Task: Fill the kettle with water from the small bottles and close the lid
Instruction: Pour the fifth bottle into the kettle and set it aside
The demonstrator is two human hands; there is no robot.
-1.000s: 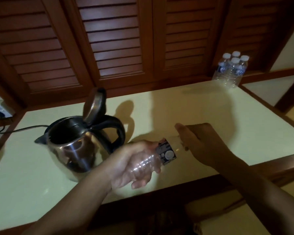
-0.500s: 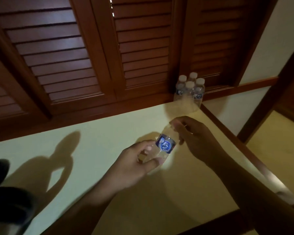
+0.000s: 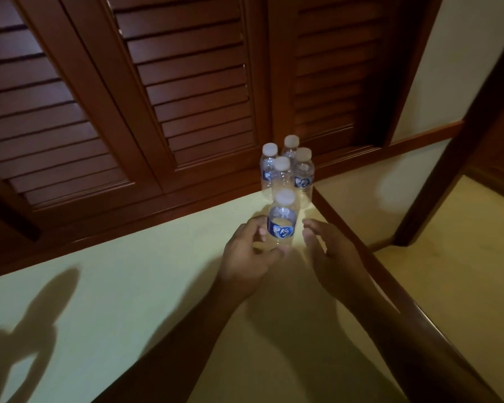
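A small clear bottle (image 3: pixel 282 225) with a blue label and a white cap stands upright on the pale table (image 3: pixel 146 286), near its far right corner. My left hand (image 3: pixel 249 257) curls round the bottle's lower part, thumb at its base and fingertips by the label. My right hand (image 3: pixel 332 257) hovers just right of the bottle, fingers relaxed, a small gap away from it and holding nothing. Directly behind the bottle, several more capped bottles (image 3: pixel 288 170) stand in a cluster in the corner. The kettle is out of view.
Dark wooden louvred shutters (image 3: pixel 157 97) rise behind the table. A wooden rim (image 3: pixel 361 257) runs along the table's right edge, with a drop beyond it. A wooden post (image 3: pixel 460 141) stands at the right. A shadow (image 3: pixel 32 330) lies on the table at lower left.
The view has swung right, away from the kettle. The bottle went from tilted between both hands to upright on the table by the cluster. My right hand has let go of its cap.
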